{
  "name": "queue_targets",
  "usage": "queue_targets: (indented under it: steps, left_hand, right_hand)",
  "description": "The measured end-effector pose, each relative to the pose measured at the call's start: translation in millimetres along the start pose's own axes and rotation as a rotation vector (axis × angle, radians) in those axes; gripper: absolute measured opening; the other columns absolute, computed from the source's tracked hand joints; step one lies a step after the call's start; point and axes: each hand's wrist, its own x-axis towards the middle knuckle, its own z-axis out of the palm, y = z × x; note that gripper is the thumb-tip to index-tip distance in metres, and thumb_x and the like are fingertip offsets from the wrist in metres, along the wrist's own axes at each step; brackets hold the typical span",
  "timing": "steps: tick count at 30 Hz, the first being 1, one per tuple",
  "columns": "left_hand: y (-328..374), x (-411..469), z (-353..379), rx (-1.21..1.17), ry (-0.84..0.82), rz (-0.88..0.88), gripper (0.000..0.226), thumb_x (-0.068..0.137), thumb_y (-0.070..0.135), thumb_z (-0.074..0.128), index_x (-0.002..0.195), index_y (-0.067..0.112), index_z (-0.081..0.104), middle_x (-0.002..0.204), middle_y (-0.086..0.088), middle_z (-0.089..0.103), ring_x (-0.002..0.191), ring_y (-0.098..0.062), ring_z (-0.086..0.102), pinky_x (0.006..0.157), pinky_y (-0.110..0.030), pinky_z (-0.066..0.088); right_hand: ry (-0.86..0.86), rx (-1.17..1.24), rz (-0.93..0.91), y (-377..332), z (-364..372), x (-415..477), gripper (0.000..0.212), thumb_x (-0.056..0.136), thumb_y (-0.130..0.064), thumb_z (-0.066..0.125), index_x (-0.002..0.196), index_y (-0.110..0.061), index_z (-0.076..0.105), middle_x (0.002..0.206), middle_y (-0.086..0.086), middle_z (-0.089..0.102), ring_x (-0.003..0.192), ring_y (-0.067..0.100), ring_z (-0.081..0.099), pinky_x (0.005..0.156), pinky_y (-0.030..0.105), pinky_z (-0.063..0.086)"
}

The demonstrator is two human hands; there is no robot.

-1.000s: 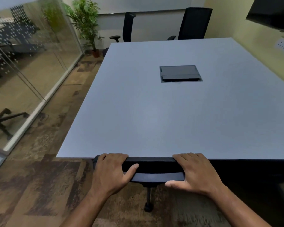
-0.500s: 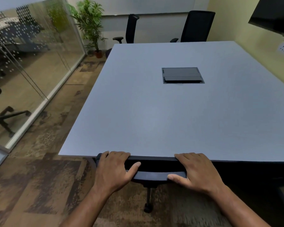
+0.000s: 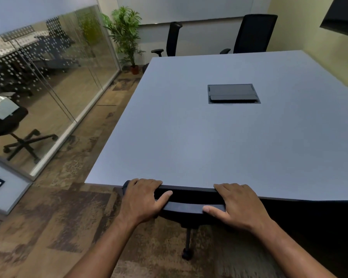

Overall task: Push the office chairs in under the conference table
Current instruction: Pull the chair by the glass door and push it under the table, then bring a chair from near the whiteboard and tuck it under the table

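Both hands gripped the top rail of the black office chair backrest point(image 3: 189, 207) from the person's side. The left hand point(image 3: 143, 201) was curled over the rail's left end, fingers hooked across the top and thumb laid along the near face. The right hand point(image 3: 239, 207) clasped the right end in the same way, its thumb pressed on the rail's lower bar. Neither hand was spread; each was closed on the rail, and the two stood about equally near it.

The rail's long axis ran left to right, parallel to the near edge of the pale grey rectangular conference table point(image 3: 219, 141). Its top met that edge, with the seat hidden beneath the tabletop. One chair leg with a black caster point(image 3: 186, 254) showed on the mottled brown carpet point(image 3: 68, 217) below.

The table lay straight ahead of the grip, so any remaining push would run square to the rail; little travel appeared left. Two further black office chairs point(image 3: 253, 34) stood at the far end, one turned sideways, apparently not yet pushed in.
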Motion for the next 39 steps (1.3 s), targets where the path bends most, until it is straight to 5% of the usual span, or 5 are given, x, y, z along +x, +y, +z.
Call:
queue_targets:
  steps: [4, 10, 14, 21, 39]
  left_hand:
    - [-4.0, 2.4, 0.1, 0.026, -0.072, 0.006, 0.080, 0.096, 0.088, 0.025, 0.134, 0.033, 0.071, 0.124, 0.014, 0.076, 0.115, -0.010, 0.066, 0.112, -0.044, 0.042]
    - [-42.3, 27.9, -6.2, -0.220, -0.066, -0.059, 0.090, 0.096, 0.089, 0.030, 0.157, 0.028, 0.054, 0.160, 0.006, 0.058, 0.147, -0.017, 0.052, 0.122, -0.042, 0.036]
    - [-110.6, 46.8, -21.5, -0.196, 0.052, -0.072, 0.081, 0.105, 0.076, 0.035, 0.165, 0.021, 0.040, 0.169, -0.003, 0.045, 0.158, -0.024, 0.036, 0.130, -0.044, 0.024]
    - [-245.7, 53.3, -49.7, 0.006, 0.018, -0.104, 0.101, 0.097, 0.083, 0.008, 0.173, 0.015, 0.004, 0.182, -0.011, -0.001, 0.168, -0.028, -0.010, 0.135, -0.053, -0.005]
    - [-524.5, 94.2, -114.0, 0.156, 0.101, -0.230, 0.101, 0.100, 0.080, 0.011, 0.172, 0.010, 0.002, 0.180, -0.021, -0.001, 0.167, -0.033, -0.012, 0.134, -0.053, -0.012]
  right_hand:
    - [-0.055, 0.001, 0.014, -1.9, -3.2, 7.4, 0.097, 0.084, -0.103, 0.008, 0.128, -0.033, 0.059, 0.118, -0.012, 0.069, 0.098, 0.012, 0.062, 0.089, 0.038, 0.049]
    - [-0.132, 0.110, 0.044, -25.3, -17.2, 56.4, 0.120, 0.078, -0.106, 0.001, 0.170, -0.032, 0.024, 0.176, -0.006, 0.030, 0.157, 0.018, 0.035, 0.126, 0.043, 0.031]
    - [-0.075, 0.083, 0.010, -76.7, -23.4, 113.4, 0.117, 0.083, -0.103, 0.008, 0.172, -0.026, 0.013, 0.179, -0.002, 0.021, 0.161, 0.018, 0.026, 0.128, 0.041, 0.026]
    - [0.017, 0.016, -0.067, -207.1, -23.6, 219.3, 0.116, 0.089, -0.094, 0.005, 0.172, -0.012, 0.008, 0.180, 0.008, 0.013, 0.164, 0.024, 0.017, 0.132, 0.044, 0.020]
    - [0.149, 0.058, -0.274, -459.0, 41.3, 460.2, 0.101, 0.101, -0.082, 0.014, 0.171, -0.011, -0.006, 0.180, 0.007, -0.008, 0.167, 0.025, -0.004, 0.134, 0.047, 0.002]
